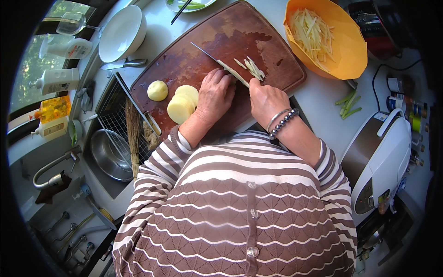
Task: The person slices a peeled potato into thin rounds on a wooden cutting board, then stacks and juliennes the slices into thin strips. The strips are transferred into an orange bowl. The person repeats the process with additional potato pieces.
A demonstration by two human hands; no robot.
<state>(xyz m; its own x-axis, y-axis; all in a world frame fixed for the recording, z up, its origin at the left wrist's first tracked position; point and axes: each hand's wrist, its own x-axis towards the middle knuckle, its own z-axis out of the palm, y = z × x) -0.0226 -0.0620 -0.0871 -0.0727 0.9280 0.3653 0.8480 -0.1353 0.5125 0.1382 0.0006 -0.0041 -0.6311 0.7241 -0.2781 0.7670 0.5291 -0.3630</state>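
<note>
My right hand (268,100) grips a kitchen knife (204,52), its blade angled up and left over a brown cutting board (193,65). Pale potato (233,72) lies along the blade. Curled against the blade's left side, my left hand (217,89) rests low over the board; its fingertips and whatever is under them are hidden. Cut potato strips (255,69) lie right of the knife. Overlapping round potato slices (181,109) sit by my left wrist, and a peeled potato piece (157,90) is farther left.
An orange basin (349,52) holding potato strips stands right of the board. A white bowl (121,34) and a second knife (123,64) are at left, above a sink with a steel basin (110,155). Cut green stalks (347,104) and a white rice cooker (377,152) are at right.
</note>
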